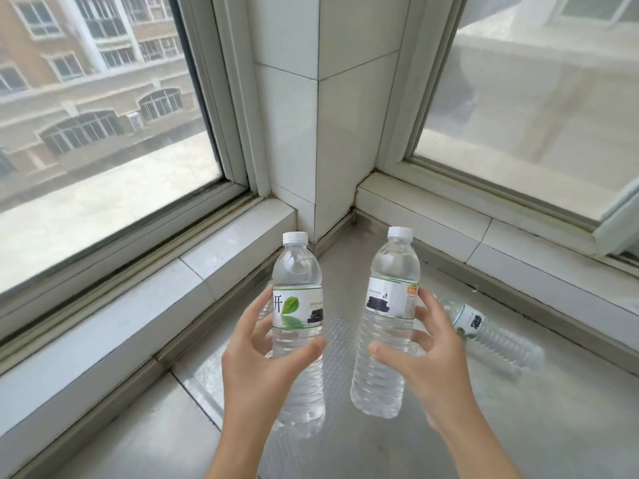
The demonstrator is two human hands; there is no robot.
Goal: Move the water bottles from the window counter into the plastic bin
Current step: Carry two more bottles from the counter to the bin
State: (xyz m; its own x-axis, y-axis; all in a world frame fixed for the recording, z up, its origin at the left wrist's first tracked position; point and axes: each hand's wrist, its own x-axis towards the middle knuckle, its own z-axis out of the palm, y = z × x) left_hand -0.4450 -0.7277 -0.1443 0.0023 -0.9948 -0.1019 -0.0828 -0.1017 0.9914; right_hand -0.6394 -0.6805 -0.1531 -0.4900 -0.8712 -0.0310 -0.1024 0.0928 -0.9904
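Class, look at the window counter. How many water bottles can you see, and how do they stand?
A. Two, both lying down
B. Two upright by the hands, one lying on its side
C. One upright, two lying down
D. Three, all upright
B: the left bottle and the right bottle stand upright with a hand around each, while a third bottle lies on its side on the counter.

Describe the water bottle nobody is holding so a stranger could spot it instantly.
Start at the tiled corner pillar between the two windows and drop to the counter below. To the right, past the right hand, lies the water bottle. It alone lies on its side; the other two are upright in the hands.
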